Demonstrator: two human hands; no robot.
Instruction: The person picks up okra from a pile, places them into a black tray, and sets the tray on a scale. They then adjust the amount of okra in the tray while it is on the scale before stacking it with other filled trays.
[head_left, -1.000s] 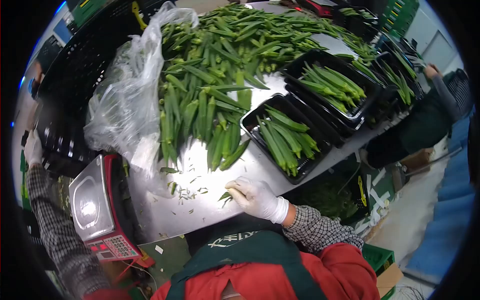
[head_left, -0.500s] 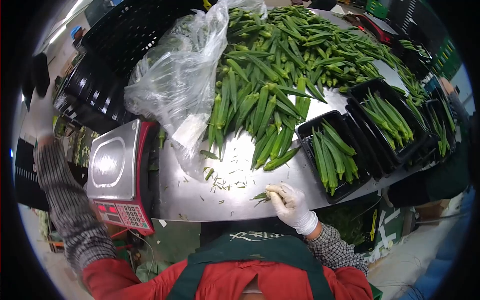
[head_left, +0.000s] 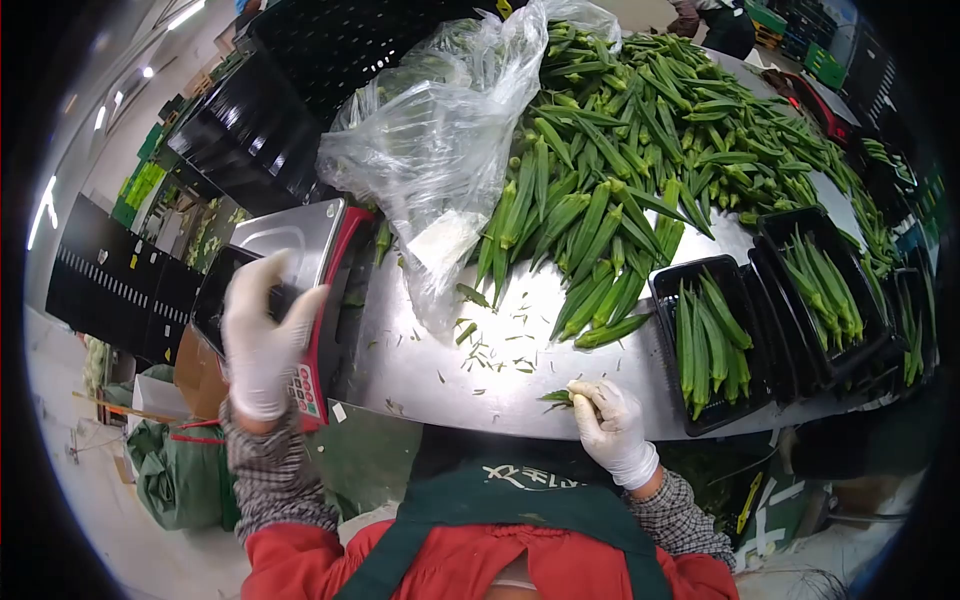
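Note:
My left hand (head_left: 262,340), in a white glove and blurred, is over the scale with thumb and fingers curved about a black plastic tray (head_left: 210,300). The hand partly covers the tray, and the exact contact is smeared. Beneath them is the red-sided weighing scale (head_left: 345,240) with its metal plate. My gloved right hand (head_left: 612,425) is closed in a pinch at the table's near edge, holding a small green piece of okra (head_left: 557,398). To its right, a black tray (head_left: 712,415) holds several okra pods (head_left: 708,345).
A large okra heap (head_left: 640,130) covers the back of the metal table (head_left: 400,370). A clear plastic bag (head_left: 430,150) lies left of it. More filled black trays (head_left: 820,280) stand at the right. Okra scraps (head_left: 490,350) are scattered in front. Black crates (head_left: 240,130) stand behind the scale.
My left hand has swung in from the far left with the black tray, now over the scale. The view has shifted, so the table sits further right. My right hand keeps its pinch.

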